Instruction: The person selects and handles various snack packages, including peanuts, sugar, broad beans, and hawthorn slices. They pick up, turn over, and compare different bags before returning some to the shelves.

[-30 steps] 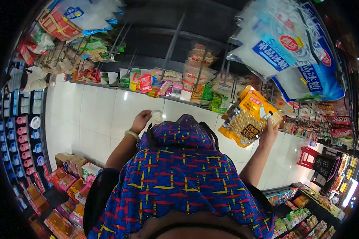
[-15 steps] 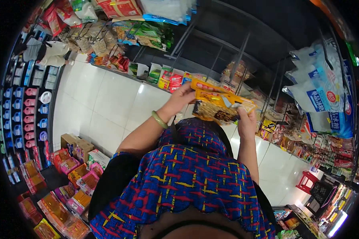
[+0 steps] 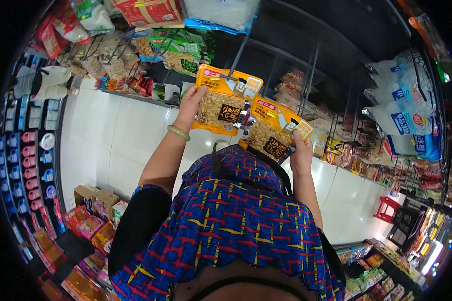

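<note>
My left hand [image 3: 190, 104] pinches the left edge of a yellow-topped bag of peanuts [image 3: 217, 106], its clear window facing me. A metal peg [image 3: 239, 54] overlaps the top of this bag, right by its hanging hole. In my right hand [image 3: 301, 153] is a second bag of peanuts [image 3: 275, 129] of the same kind, gripped at its right edge and tilted down to the right. The two bags overlap slightly where their inner edges meet. A green bangle [image 3: 178, 132] circles my left wrist.
Green-topped bags [image 3: 182, 52] hang on pegs at the upper left. Blue-and-white bags [image 3: 407, 118] hang at the right. Bottles [image 3: 30, 165] line the left shelves. Cardboard boxes [image 3: 104, 203] and packaged goods stand at the lower left, a red stool [image 3: 385, 209] at the lower right.
The two bags, stacked together before, are now spread side by side. My left hand has moved left and up with one bag towards a peg; my right hand keeps the other.
</note>
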A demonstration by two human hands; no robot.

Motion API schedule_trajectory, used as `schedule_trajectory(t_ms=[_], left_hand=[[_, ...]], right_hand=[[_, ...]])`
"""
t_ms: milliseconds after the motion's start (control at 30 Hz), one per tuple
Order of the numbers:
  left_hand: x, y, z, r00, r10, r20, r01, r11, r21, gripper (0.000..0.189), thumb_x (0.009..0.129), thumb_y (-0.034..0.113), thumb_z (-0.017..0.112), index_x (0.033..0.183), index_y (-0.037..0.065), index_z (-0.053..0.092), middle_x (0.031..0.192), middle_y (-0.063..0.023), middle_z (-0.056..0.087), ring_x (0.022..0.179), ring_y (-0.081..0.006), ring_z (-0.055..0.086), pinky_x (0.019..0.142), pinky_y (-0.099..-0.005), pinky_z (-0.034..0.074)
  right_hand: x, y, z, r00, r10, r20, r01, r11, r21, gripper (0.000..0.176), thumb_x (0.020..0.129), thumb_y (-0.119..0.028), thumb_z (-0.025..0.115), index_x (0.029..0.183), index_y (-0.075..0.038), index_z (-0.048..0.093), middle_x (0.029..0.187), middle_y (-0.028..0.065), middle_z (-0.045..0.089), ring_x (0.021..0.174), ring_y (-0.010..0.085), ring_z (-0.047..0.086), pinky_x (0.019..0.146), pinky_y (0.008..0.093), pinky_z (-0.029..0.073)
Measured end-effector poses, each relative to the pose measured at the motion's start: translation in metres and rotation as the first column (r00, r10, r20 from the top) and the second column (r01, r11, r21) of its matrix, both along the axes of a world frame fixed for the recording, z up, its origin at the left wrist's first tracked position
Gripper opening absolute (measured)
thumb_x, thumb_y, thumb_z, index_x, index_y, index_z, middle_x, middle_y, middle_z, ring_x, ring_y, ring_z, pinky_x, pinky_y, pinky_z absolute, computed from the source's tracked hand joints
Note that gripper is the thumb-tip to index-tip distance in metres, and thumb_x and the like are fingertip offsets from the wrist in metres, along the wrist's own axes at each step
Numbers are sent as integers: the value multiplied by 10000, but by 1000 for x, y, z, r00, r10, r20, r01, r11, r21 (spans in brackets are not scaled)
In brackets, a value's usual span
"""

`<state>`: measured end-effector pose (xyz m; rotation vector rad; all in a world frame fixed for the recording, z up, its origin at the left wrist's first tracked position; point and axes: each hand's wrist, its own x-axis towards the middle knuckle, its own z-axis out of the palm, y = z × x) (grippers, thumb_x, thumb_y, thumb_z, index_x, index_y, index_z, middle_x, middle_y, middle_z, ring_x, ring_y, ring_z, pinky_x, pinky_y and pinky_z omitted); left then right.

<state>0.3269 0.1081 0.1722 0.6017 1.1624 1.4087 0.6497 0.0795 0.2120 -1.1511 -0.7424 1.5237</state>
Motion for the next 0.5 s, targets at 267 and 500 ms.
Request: schedule_trajectory(t_ms=[267,500], left_hand=[[-6,6,-12,997,43,60,-45,999,19,233,887,218,540,1033,41,579,906,5,594,798,-53,543,699,-204,436],[-17,15,-1,999,-47,1,47,999,-10,278,893,215,530,1109,42,543,999,1,579,877,-65,534,734,-211,428]], right_hand=[[1,-32,-3,993,-115,22,117,986,-119,240,878,-166,546,1082,-41,554,997,26,610,886,105,555,802,251,420],[0,-30,-5,983,-174,57,179,976,-123,231,876,-160,545,1072,-38,562,996,29,611,886,105,554,802,249,419]])
